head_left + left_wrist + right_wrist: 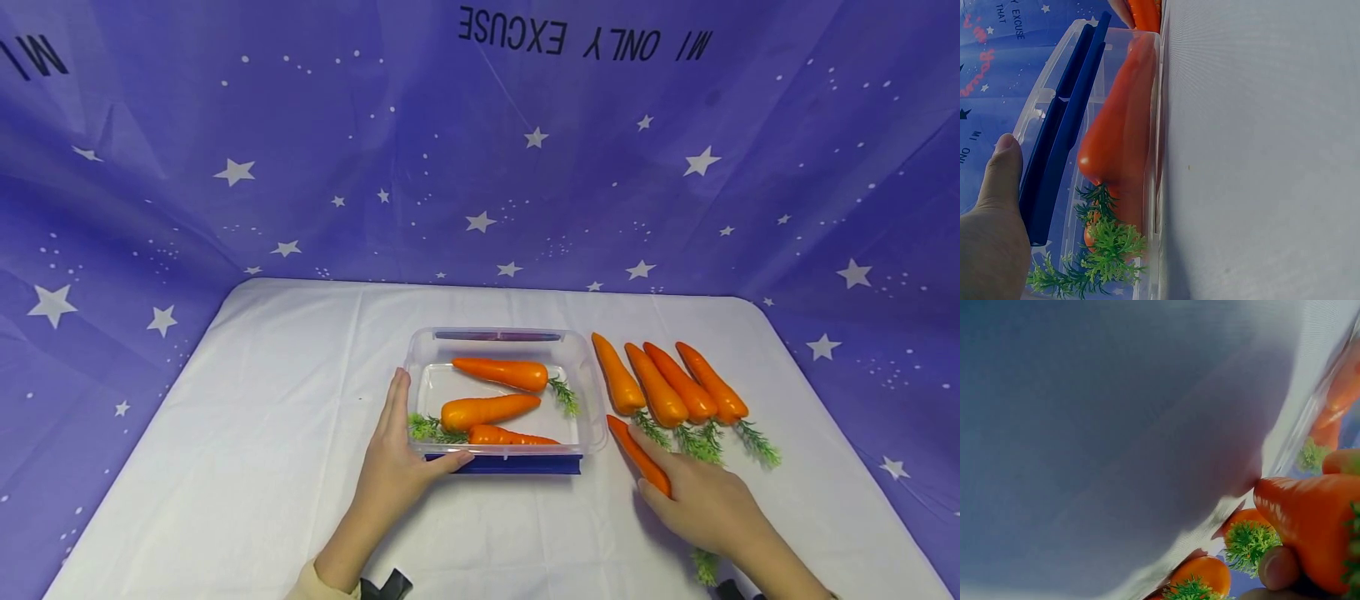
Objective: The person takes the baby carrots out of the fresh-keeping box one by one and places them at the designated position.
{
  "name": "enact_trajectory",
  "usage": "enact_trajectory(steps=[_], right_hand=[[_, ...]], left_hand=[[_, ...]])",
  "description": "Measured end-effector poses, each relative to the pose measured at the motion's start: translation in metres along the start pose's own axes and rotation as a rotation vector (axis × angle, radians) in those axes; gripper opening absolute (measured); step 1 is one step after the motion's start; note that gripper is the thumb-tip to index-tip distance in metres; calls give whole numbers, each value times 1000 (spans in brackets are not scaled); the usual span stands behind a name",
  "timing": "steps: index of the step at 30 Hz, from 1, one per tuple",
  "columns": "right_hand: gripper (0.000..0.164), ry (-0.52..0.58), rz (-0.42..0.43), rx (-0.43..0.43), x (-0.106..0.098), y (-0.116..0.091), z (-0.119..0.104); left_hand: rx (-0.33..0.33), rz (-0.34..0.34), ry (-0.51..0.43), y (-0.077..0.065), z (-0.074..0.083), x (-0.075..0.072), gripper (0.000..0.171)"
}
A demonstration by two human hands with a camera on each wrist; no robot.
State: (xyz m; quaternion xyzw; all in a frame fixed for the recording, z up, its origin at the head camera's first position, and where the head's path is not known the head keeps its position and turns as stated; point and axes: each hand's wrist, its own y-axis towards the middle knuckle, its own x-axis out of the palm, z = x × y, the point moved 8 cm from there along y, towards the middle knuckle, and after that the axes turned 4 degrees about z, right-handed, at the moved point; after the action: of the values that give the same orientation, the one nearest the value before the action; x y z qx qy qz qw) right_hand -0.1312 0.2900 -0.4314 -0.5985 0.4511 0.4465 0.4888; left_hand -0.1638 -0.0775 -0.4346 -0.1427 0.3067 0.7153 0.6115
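Note:
A clear plastic container with blue side clips stands mid-table, three carrots with green tops lying in it. My left hand rests at its front left corner, straight fingers along the left wall and thumb against the front side; the left wrist view shows the thumb beside a blue clip. To the right of the container, my right hand pinches a carrot between thumb and fingers. Its tip points at the container's front right corner, and its green top hangs out below the hand.
Several more carrots lie side by side on the white tablecloth right of the container, green tops toward me, just beyond my right hand. A purple star-printed cloth rises behind the table and along both sides.

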Motion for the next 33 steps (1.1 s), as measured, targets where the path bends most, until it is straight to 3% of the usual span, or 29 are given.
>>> enact_trajectory(steps=[7,12,24,33], right_hand=[[83,44,-134,33,16,1,4],[92,50,-183,39,23,1,7],[104,40,-202,64,30,1,9],[94,-14,-147,84,10,-1,9]], left_hand=[[-18,-13,-12,-1,-1,0,136],[-24,-15,-13,-1,-1,0,135],[9,6,-1,0,-1,-1,137],[4,-4,8,-1,-1,0,136]])
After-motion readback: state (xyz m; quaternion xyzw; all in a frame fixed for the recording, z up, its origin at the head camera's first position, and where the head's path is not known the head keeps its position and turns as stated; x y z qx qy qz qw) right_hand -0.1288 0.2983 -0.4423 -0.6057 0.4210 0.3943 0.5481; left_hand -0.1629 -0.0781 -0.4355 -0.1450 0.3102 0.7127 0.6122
